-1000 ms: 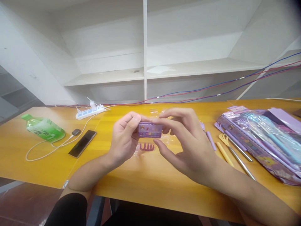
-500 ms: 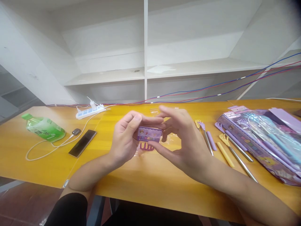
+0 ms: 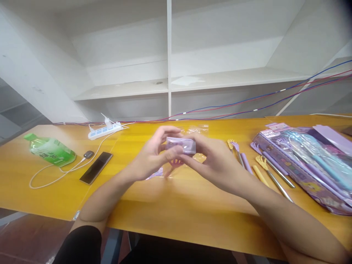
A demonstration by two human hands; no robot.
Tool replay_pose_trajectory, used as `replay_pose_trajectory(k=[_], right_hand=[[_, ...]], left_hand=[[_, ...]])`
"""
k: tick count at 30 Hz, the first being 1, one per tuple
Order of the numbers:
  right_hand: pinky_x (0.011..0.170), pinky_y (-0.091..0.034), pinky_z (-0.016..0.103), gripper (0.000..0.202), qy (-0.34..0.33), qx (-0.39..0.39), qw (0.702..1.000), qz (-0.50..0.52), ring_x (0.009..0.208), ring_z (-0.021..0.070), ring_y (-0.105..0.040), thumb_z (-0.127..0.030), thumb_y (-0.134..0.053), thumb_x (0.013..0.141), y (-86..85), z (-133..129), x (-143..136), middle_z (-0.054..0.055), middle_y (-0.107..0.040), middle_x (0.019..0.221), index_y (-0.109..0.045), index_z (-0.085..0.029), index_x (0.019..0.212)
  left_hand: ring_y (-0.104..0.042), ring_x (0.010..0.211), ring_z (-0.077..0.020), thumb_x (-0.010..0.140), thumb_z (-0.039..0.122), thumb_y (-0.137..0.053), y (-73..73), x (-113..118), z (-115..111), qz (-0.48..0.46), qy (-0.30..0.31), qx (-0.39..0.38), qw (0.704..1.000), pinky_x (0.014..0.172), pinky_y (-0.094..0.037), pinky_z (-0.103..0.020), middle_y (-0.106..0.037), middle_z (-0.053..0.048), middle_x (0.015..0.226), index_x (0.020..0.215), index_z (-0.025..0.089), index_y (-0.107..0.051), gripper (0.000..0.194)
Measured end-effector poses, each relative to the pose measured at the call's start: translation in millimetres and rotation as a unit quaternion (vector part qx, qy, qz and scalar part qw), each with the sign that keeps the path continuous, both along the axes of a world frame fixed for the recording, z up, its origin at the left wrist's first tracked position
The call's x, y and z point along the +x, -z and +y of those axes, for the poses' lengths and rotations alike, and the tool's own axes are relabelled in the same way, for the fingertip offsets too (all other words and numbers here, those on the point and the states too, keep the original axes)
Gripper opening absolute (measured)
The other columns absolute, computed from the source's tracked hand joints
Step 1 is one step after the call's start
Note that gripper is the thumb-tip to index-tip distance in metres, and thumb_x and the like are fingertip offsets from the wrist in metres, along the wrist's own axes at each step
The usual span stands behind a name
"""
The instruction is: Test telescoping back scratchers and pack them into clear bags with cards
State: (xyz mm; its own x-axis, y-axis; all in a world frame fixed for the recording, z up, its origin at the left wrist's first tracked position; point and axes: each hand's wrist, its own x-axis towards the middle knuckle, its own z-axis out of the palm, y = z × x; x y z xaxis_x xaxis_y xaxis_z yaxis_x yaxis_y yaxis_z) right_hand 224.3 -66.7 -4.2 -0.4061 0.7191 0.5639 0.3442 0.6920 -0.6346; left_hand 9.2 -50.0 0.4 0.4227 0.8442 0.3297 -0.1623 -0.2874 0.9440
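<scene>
since the earlier frame, a small purple glossy-faced package (image 3: 189,146) has turned, showing a shiny face instead of the printed one, and the right hand (image 3: 220,165) has closed in. package held mid-frame, above the orange-brown wooden table (image 3: 170,212). left hand (image 3: 152,154): half curled about the left end, thumb across the front. right hand: partly closed, thumb and fingers pinching the right end. step in hand, as judged: turning the package over; next move calls for one steady hold while the other grip shifts. magenta plastic claw-shaped piece (image 3: 176,162) below, partly hidden. open wood toward lower centre, ending at the front edge; silver-shafted yellow claw rod (image 3: 275,179) narrows the right.
</scene>
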Motion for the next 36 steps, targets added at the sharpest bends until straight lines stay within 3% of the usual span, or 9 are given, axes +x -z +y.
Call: replay_pose_trajectory(k=[3,6,11,16,21,28,36], right_hand=[[0.071,-0.060,0.024,0.014,0.017,0.007,1.000,0.002,0.082,0.0133,-0.076,-0.033,-0.073,0.104,-3.1,5,6,0.000,-0.079,0.096,-0.069,-0.022,0.112],[0.072,-0.063,0.024,0.023,0.022,0.003,1.000,0.014,0.081,0.0129,-0.077,-0.031,-0.074,0.103,-4.0,11,11,0.001,-0.079,0.102,-0.066,-0.023,0.123],[0.082,-0.068,0.029,0.036,0.016,0.072,0.997,0.010,0.102,0.0160,-0.077,-0.023,-0.065,0.107,-1.1,22,12,0.006,-0.074,0.137,-0.063,-0.026,0.142],[0.084,-0.069,0.031,0.042,0.005,0.123,0.992,0.006,0.107,0.0171,-0.076,-0.021,-0.061,0.109,3.2,30,13,0.007,-0.072,0.140,-0.060,-0.029,0.151],[0.084,-0.068,0.031,0.040,-0.019,0.155,0.988,-0.014,0.107,0.0163,-0.074,-0.015,-0.056,0.110,3.8,33,14,0.007,-0.075,0.128,-0.065,-0.029,0.147],[0.089,-0.069,0.031,0.044,-0.016,0.154,0.988,-0.010,0.114,0.0171,-0.076,-0.014,-0.058,0.109,2.9,33,14,0.009,-0.073,0.138,-0.059,-0.027,0.152],[0.091,-0.069,0.031,0.041,-0.034,0.119,0.992,0.007,0.111,0.0165,-0.076,-0.016,-0.058,0.109,2.7,33,14,0.007,-0.074,0.137,-0.064,-0.027,0.149]], left_hand=[[-0.076,0.109,-0.0231,0.091,0.045,-0.090,-5.7,-13,12,0.165,0.074,0.018,0.983,0.091,-0.063,-0.033,-0.076,-0.010,0.127,0.133,0.023,-0.068,0.052],[-0.079,0.104,-0.0230,0.089,0.036,-0.093,-6.4,-16,21,0.218,0.093,0.056,0.970,0.091,-0.064,-0.034,-0.080,-0.009,0.114,0.125,0.019,-0.073,0.045],[-0.081,0.104,-0.0230,0.096,0.039,-0.085,4.1,-6,28,0.219,0.044,0.076,0.972,0.093,-0.065,-0.036,-0.084,-0.009,0.111,0.122,0.018,-0.077,0.035],[-0.082,0.100,-0.0227,0.097,0.040,-0.084,8.5,-4,30,0.214,0.027,0.103,0.971,0.091,-0.065,-0.036,-0.084,-0.009,0.106,0.122,0.018,-0.077,0.034],[-0.082,0.100,-0.0228,0.099,0.041,-0.081,8.4,-4,29,0.227,0.017,0.120,0.966,0.089,-0.066,-0.036,-0.083,-0.009,0.106,0.124,0.019,-0.076,0.034],[-0.081,0.100,-0.0215,0.100,0.040,-0.079,9.4,-4,29,0.222,0.023,0.131,0.966,0.089,-0.066,-0.033,-0.083,-0.009,0.109,0.126,0.019,-0.075,0.033],[-0.081,0.099,-0.0208,0.100,0.037,-0.080,11.5,-3,29,0.205,0.016,0.142,0.968,0.091,-0.066,-0.034,-0.081,-0.011,0.114,0.125,0.017,-0.074,0.032]])
